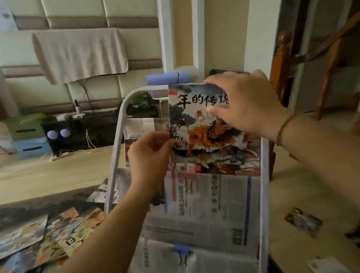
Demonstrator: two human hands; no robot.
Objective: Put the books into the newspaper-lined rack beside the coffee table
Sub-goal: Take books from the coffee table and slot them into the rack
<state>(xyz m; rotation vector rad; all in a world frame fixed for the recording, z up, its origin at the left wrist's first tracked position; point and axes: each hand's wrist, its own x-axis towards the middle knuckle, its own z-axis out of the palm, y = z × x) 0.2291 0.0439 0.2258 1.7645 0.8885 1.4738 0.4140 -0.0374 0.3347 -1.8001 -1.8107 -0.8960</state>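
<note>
I hold a thin picture book [197,122] with an ink-painted cover and black Chinese title upright over the white-framed rack [116,153]. My left hand [148,155] pinches its lower left edge. My right hand [243,104] grips its top right corner, thumb on the cover. The book's bottom edge sits at the upper pocket of the rack, in front of another colourful cover [236,166] standing there. Newspaper [212,208] lines the rack's pockets, held by a blue clip [182,250]. Several more picture books [53,232] lie spread on the coffee table at lower left.
A dark coffee table [16,209] stands to the left of the rack. A wooden chair [287,65] stands behind the rack at right. Small cards [304,221] lie on the pale floor at right. A black TV stand [85,130] with cables lines the far wall.
</note>
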